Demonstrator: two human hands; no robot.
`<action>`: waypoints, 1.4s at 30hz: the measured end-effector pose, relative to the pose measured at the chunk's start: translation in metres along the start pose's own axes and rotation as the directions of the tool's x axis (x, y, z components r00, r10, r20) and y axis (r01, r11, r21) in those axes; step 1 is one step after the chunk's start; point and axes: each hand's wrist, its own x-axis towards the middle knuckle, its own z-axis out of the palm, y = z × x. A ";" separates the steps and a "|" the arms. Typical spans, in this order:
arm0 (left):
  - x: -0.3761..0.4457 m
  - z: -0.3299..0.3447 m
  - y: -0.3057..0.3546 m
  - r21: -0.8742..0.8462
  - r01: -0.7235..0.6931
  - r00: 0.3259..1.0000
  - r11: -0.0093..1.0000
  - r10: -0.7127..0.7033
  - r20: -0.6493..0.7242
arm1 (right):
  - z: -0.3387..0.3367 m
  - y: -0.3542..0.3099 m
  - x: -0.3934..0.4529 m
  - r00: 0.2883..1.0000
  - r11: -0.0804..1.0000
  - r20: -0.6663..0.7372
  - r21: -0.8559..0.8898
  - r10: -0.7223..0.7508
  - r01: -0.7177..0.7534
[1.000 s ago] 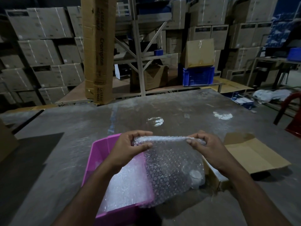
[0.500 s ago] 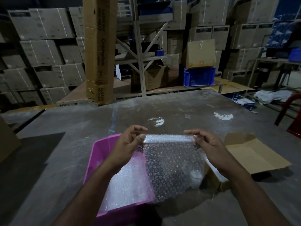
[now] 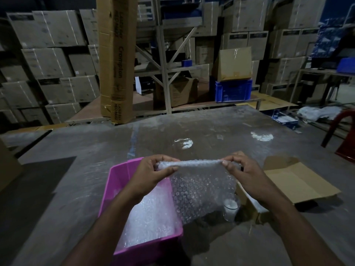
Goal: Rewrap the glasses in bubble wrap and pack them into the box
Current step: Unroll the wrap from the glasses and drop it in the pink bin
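Stacked cartons behind; the bubble wrap (image 3: 201, 187) roll's long axis spans left hand (image 3: 151, 175) to right hand (image 3: 244, 173), both pinching; glass (image 3: 231, 208) stands below the right.

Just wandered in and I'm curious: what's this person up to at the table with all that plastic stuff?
A person is packing glassware. Their left hand and right hand each pinch an end of a sheet of bubble wrap, holding it up over the table. A glass stands below, not yet wrapped, beside an open cardboard box. A pink bin on the left holds more bubble wrap.
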 end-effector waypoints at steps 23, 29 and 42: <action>-0.002 -0.001 0.000 0.029 -0.015 0.999 0.999 0.014 0.051 | 0.001 -0.005 0.000 0.998 0.988 0.007 -0.140 -0.061 0.061; 0.001 0.002 -0.003 0.048 -0.018 0.999 0.999 0.020 -0.032 | -0.001 0.000 0.000 0.993 0.988 0.049 -0.105 -0.105 0.110; 0.006 0.001 -0.008 0.097 -0.005 1.000 0.995 0.007 -0.018 | -0.003 0.003 -0.002 1.000 0.993 0.017 0.119 -0.005 0.003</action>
